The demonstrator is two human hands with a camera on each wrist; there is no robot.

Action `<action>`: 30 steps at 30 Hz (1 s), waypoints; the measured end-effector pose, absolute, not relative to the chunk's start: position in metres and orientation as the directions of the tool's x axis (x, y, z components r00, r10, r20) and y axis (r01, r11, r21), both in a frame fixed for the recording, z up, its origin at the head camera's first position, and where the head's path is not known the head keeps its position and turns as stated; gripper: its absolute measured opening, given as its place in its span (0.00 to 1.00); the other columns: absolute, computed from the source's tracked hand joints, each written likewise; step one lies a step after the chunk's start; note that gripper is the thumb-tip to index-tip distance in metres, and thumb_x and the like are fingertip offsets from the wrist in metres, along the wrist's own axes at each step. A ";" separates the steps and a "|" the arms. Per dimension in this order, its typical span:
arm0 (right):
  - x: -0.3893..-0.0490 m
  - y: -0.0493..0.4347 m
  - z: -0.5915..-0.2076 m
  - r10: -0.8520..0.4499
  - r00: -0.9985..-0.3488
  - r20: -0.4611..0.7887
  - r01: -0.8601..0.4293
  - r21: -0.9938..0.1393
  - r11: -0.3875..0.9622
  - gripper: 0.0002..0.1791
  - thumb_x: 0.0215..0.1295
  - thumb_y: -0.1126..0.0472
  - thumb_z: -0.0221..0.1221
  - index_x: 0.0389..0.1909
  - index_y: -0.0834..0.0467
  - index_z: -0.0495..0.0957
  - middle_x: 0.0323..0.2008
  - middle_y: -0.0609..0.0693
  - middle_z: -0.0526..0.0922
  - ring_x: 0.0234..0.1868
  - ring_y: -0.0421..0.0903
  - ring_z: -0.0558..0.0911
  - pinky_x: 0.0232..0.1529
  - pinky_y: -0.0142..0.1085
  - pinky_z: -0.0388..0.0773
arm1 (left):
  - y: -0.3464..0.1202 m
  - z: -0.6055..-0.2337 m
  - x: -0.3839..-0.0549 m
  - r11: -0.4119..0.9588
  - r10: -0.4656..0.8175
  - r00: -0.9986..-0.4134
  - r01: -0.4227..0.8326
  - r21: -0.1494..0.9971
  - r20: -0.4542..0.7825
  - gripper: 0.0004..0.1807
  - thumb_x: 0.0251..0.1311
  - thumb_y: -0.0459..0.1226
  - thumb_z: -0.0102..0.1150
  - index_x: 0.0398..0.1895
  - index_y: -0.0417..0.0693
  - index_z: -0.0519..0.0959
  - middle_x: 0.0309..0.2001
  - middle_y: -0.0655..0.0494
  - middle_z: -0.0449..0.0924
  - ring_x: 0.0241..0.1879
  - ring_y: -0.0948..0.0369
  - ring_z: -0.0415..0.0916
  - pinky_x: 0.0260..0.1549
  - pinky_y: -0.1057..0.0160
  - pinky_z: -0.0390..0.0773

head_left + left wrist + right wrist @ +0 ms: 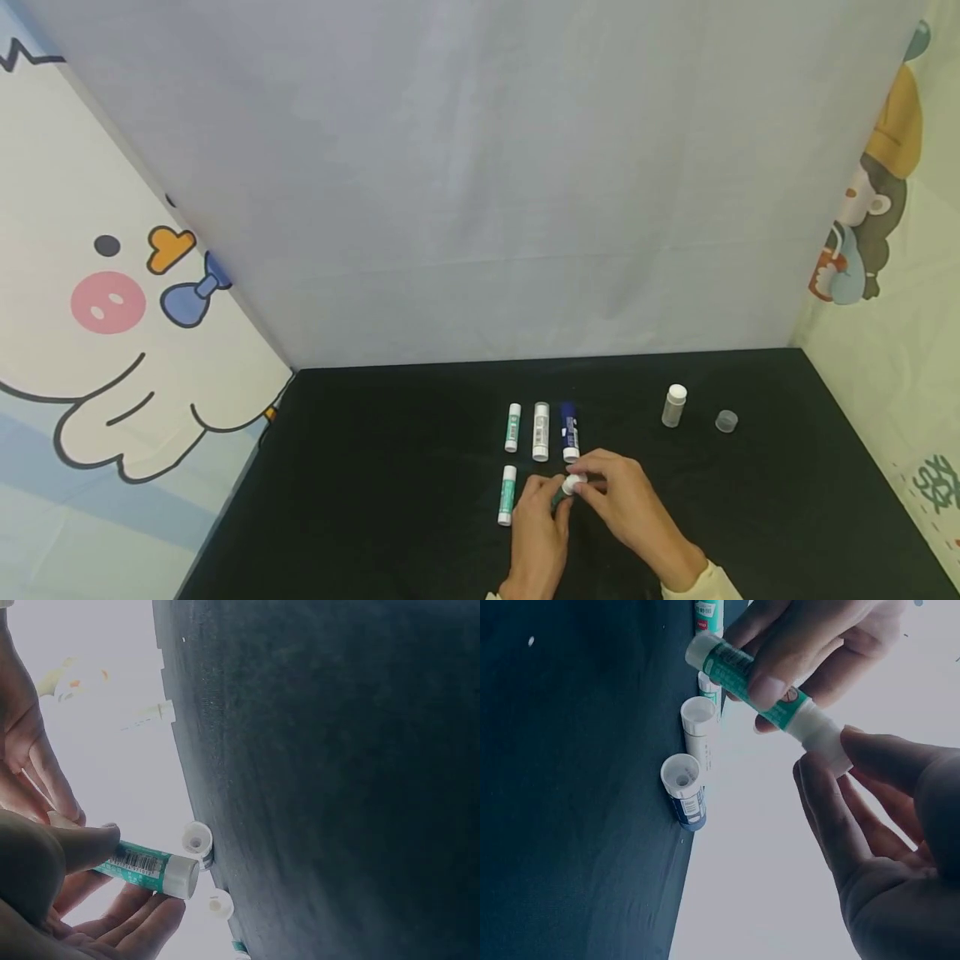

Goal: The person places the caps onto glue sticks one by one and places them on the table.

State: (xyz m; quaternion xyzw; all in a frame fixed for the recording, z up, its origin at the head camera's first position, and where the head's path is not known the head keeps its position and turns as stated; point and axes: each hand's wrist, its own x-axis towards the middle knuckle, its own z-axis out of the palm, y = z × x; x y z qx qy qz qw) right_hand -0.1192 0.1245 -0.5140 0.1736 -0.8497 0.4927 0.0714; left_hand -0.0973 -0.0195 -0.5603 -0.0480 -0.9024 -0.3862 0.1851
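My left hand point(538, 527) grips a green-and-white glue stick point(731, 671) by its labelled barrel, thumb across the label. At its other end, my right hand point(626, 500) pinches the white cap point(826, 744) between thumb and fingertips. A narrower white collar shows between the green label and the cap. The glue stick is held tilted, above the black table. Just left of the hands lies another green-and-white glue stick point(507, 495). Beyond them, in a row, are a smaller green-and-white one point(513, 427), a white one point(541, 432) and a dark blue one point(570, 432).
Toward the back right of the black table point(390, 500) is a translucent tube with a white top point(674, 406). A small clear cap point(726, 422) sits to its right. A pale curtain point(480, 208) closes off the back, with printed cloths at both sides.
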 end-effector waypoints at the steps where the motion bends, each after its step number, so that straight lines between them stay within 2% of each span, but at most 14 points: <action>1: -0.120 0.125 -0.514 -0.237 -0.923 0.302 -0.380 -0.801 0.462 0.09 0.60 0.77 0.70 0.41 0.66 0.88 0.44 0.55 0.88 0.43 0.52 0.89 0.40 0.33 0.86 | -0.020 -0.560 -0.097 0.696 -0.056 -0.929 0.227 0.681 0.367 0.15 0.54 0.25 0.75 0.46 0.43 0.89 0.37 0.57 0.82 0.36 0.60 0.84 0.36 0.60 0.83; 8: -0.122 0.126 -0.517 -0.291 -0.904 0.314 -0.423 -0.760 0.494 0.10 0.61 0.76 0.70 0.42 0.65 0.89 0.44 0.54 0.89 0.43 0.49 0.89 0.41 0.33 0.86 | -0.021 -0.556 -0.095 0.696 -0.049 -0.936 0.219 0.684 0.349 0.15 0.54 0.27 0.76 0.46 0.46 0.90 0.36 0.59 0.80 0.34 0.62 0.84 0.33 0.61 0.82; 13: -0.123 0.127 -0.517 -0.291 -0.920 0.263 -0.378 -0.795 0.474 0.10 0.63 0.75 0.69 0.45 0.68 0.87 0.44 0.59 0.90 0.41 0.52 0.91 0.40 0.34 0.87 | -0.022 -0.551 -0.096 0.720 -0.019 -0.937 0.230 0.655 0.349 0.10 0.53 0.29 0.76 0.39 0.45 0.90 0.33 0.56 0.87 0.34 0.59 0.86 0.31 0.60 0.81; 17: -0.124 0.128 -0.515 -0.285 -0.932 0.224 -0.339 -0.816 0.468 0.08 0.64 0.73 0.69 0.44 0.68 0.87 0.44 0.61 0.90 0.39 0.53 0.91 0.39 0.35 0.87 | -0.023 -0.548 -0.096 0.733 0.005 -0.934 0.246 0.634 0.357 0.07 0.53 0.30 0.76 0.33 0.48 0.88 0.30 0.56 0.88 0.31 0.60 0.87 0.27 0.60 0.78; 21: -0.126 0.128 -0.515 -0.294 -0.930 0.219 -0.342 -0.808 0.479 0.07 0.63 0.73 0.70 0.42 0.67 0.88 0.42 0.60 0.91 0.38 0.52 0.91 0.39 0.34 0.87 | -0.024 -0.547 -0.097 0.743 0.017 -0.939 0.242 0.624 0.343 0.10 0.54 0.31 0.76 0.26 0.51 0.82 0.24 0.59 0.85 0.25 0.62 0.83 0.23 0.62 0.73; 25: -0.128 0.128 -0.516 -0.318 -0.923 0.215 -0.353 -0.800 0.485 0.08 0.62 0.74 0.70 0.42 0.68 0.88 0.41 0.59 0.91 0.37 0.49 0.91 0.38 0.33 0.86 | -0.025 -0.548 -0.097 0.775 0.041 -0.936 0.251 0.580 0.349 0.15 0.54 0.32 0.76 0.22 0.52 0.76 0.19 0.59 0.81 0.22 0.58 0.82 0.20 0.62 0.70; 30: -0.130 0.127 -0.519 -0.344 -0.914 0.216 -0.370 -0.793 0.484 0.07 0.62 0.74 0.70 0.40 0.68 0.88 0.39 0.59 0.91 0.36 0.47 0.91 0.37 0.32 0.85 | -0.026 -0.550 -0.095 0.802 0.055 -0.932 0.256 0.539 0.360 0.16 0.53 0.34 0.77 0.21 0.51 0.75 0.19 0.56 0.83 0.21 0.55 0.83 0.19 0.61 0.69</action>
